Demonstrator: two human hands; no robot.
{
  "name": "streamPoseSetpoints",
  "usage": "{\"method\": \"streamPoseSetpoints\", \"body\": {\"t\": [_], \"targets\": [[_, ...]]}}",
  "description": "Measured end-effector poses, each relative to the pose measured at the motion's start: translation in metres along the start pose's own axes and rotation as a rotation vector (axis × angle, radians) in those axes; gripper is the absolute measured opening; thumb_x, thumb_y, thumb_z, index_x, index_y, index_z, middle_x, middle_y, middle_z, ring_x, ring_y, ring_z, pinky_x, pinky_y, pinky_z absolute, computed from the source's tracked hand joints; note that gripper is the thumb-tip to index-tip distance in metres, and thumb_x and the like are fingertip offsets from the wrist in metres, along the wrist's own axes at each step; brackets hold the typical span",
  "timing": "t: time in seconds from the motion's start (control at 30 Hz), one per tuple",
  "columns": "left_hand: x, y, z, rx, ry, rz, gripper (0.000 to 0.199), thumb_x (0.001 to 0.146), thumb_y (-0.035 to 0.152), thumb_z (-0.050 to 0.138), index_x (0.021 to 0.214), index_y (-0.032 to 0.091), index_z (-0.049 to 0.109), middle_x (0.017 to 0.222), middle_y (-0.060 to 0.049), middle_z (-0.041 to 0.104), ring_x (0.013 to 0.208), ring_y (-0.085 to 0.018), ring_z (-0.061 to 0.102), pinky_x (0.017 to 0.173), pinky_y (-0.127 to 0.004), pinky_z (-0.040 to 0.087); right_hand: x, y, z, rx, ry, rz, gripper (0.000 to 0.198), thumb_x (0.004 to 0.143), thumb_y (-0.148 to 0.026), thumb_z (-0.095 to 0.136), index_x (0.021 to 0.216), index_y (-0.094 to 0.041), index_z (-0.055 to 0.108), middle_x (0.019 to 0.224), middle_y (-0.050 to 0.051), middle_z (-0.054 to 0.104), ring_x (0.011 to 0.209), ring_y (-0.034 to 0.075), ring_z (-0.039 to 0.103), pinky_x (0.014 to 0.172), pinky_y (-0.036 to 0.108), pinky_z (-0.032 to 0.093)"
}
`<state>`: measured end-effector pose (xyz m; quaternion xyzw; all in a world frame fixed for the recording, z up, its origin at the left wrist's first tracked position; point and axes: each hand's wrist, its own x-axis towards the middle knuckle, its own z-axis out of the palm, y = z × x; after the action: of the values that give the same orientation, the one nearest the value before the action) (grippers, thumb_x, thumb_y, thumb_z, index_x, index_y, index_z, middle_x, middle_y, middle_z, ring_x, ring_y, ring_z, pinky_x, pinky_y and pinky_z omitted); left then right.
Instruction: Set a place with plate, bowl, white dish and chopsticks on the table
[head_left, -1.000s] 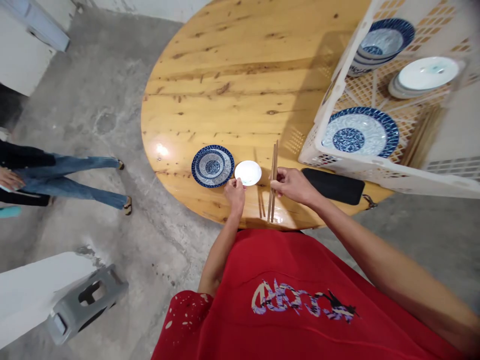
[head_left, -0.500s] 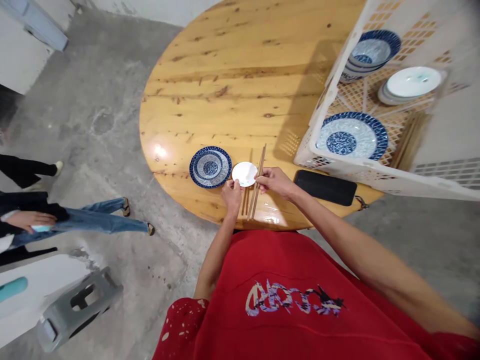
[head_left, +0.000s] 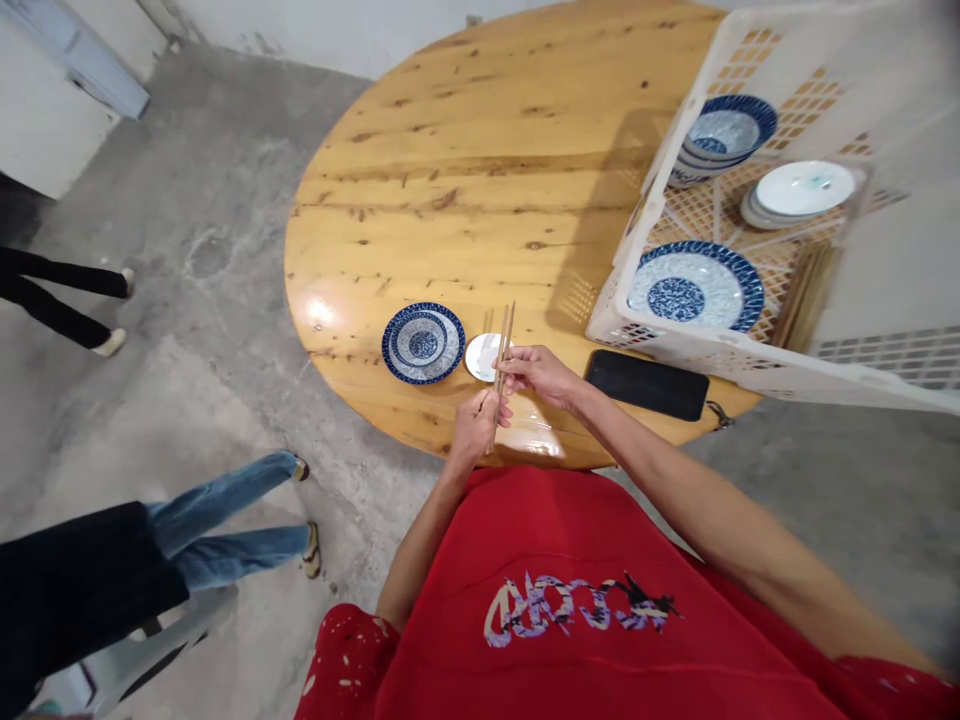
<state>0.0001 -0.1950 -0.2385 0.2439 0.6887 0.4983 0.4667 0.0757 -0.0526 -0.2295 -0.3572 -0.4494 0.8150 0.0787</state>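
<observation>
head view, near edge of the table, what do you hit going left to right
blue patterned plate → small white dish → chopsticks held by both hands → black phone → white crate

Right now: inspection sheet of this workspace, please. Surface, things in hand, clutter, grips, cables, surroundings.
Surface: round wooden table, glossy, bare over most of its top.
Things in hand: chopsticks held by both hands, tips over the small white dish; blue patterned plate beside the dish.
Clutter: black phone near the table edge; white crate holding a blue plate, stacked bowls and white dishes.
Grips: left hand closed on the chopsticks' lower end; right hand pinching them higher up.
Cables: nothing seen.
Surroundings: concrete floor; other people's legs at left.
</observation>
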Motion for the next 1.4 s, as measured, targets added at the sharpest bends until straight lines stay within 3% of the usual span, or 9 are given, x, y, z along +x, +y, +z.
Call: {"method": "streamPoseSetpoints", "body": {"t": [0.23, 0.37, 0.47, 0.57, 0.67, 0.73, 0.8, 1.0, 1.4], "targets": [[0.0, -0.005, -0.007, 0.022, -0.007, -0.04, 0.036, 0.094, 0.045, 0.047, 0.074, 0.017, 0.059, 0.065, -0.001, 0.061, 0.053, -0.011, 0.056, 0.054, -0.022, 0.043, 0.004, 0.014, 0.0, 0.032, -0.052, 0.008, 0.041, 0.052, -0.041, 0.095, 0.067, -0.014, 0.068, 0.051, -0.001, 0.059, 0.048, 0.01, 0.055, 0.05, 0.022, 0.052], [0.002, -0.006, -0.012, -0.025, -0.055, -0.041, 0.032, 0.093, 0.042, 0.048, 0.079, 0.016, 0.06, 0.066, 0.0, 0.061, 0.054, -0.011, 0.056, 0.056, -0.022, 0.044, 0.006, 0.016, 0.002, 0.028, -0.03, 0.007, 0.04, 0.052, -0.04, 0.095, 0.068, -0.014, 0.068, 0.051, 0.0, 0.059, 0.047, 0.01, 0.055, 0.05, 0.023, 0.052], [0.004, -0.011, -0.012, -0.052, -0.077, -0.054, 0.028, 0.092, 0.039, 0.049, 0.08, 0.016, 0.06, 0.067, 0.0, 0.062, 0.055, -0.011, 0.056, 0.057, -0.023, 0.044, 0.006, 0.017, 0.005, -0.036, 0.025, 0.011, 0.037, 0.059, -0.04, 0.091, 0.066, -0.016, 0.065, 0.05, -0.001, 0.058, 0.046, 0.011, 0.054, 0.052, 0.025, 0.051], [0.008, -0.017, -0.007, -0.053, -0.053, -0.067, 0.027, 0.092, 0.037, 0.048, 0.08, 0.016, 0.06, 0.067, 0.0, 0.061, 0.055, -0.01, 0.055, 0.057, -0.023, 0.044, 0.007, 0.018, 0.009, -0.34, 0.187, 0.003, 0.032, 0.076, -0.041, 0.078, 0.064, -0.018, 0.059, 0.052, 0.0, 0.06, 0.05, 0.014, 0.058, 0.057, 0.026, 0.049], [0.012, -0.024, 0.0, -0.015, -0.039, -0.072, 0.026, 0.092, 0.035, 0.047, 0.078, 0.016, 0.058, 0.066, 0.001, 0.06, 0.054, -0.01, 0.055, 0.056, -0.022, 0.042, 0.01, 0.016, 0.013, -0.924, 0.342, 0.011, 0.027, 0.086, -0.039, 0.066, 0.072, -0.016, 0.065, 0.069, 0.009, 0.07, 0.071, 0.021, 0.068, 0.066, 0.027, 0.046], [0.014, -0.026, 0.003, 0.018, -0.026, -0.07, 0.024, 0.092, 0.033, 0.047, 0.077, 0.017, 0.056, 0.066, 0.001, 0.06, 0.054, -0.011, 0.055, 0.056, -0.022, 0.042, 0.015, 0.012, 0.015, -1.212, 0.362, 0.054, 0.028, 0.088, -0.038, 0.061, 0.079, -0.014, 0.07, 0.084, 0.014, 0.075, 0.085, 0.025, 0.07, 0.069, 0.027, 0.044], [0.014, -0.028, 0.002, 0.035, -0.025, -0.064, 0.021, 0.091, 0.031, 0.046, 0.079, 0.017, 0.057, 0.067, 0.001, 0.061, 0.055, -0.011, 0.056, 0.057, -0.022, 0.042, 0.02, 0.007, 0.017, -1.315, 0.335, 0.102, 0.03, 0.089, -0.037, 0.056, 0.083, -0.013, 0.073, 0.09, 0.016, 0.075, 0.088, 0.026, 0.07, 0.068, 0.028, 0.042], [0.004, -0.038, -0.01, -0.03, -0.151, -0.127, 0.018, 0.089, 0.032, 0.05, 0.086, 0.016, 0.058, 0.068, 0.001, 0.062, 0.057, -0.011, 0.058, 0.059, -0.022, 0.042, 0.034, -0.009, 0.02, -1.328, 0.334, 0.128, 0.033, 0.091, -0.031, 0.049, 0.086, -0.012, 0.076, 0.084, 0.015, 0.076, 0.084, 0.025, 0.069, 0.066, 0.028, 0.041], [0.008, -0.047, -0.023, -0.063, -0.13, -0.277, 0.016, 0.088, 0.029, 0.052, 0.078, 0.017, 0.054, 0.069, 0.001, 0.062, 0.06, -0.011, 0.059, 0.062, -0.022, 0.044, 0.057, -0.003, 0.03, -1.35, 0.372, 0.157, 0.03, 0.087, -0.023, 0.053, 0.096, -0.008, 0.077, 0.101, 0.022, 0.075, 0.1, 0.03, 0.071, 0.075, 0.027, 0.047]]}}
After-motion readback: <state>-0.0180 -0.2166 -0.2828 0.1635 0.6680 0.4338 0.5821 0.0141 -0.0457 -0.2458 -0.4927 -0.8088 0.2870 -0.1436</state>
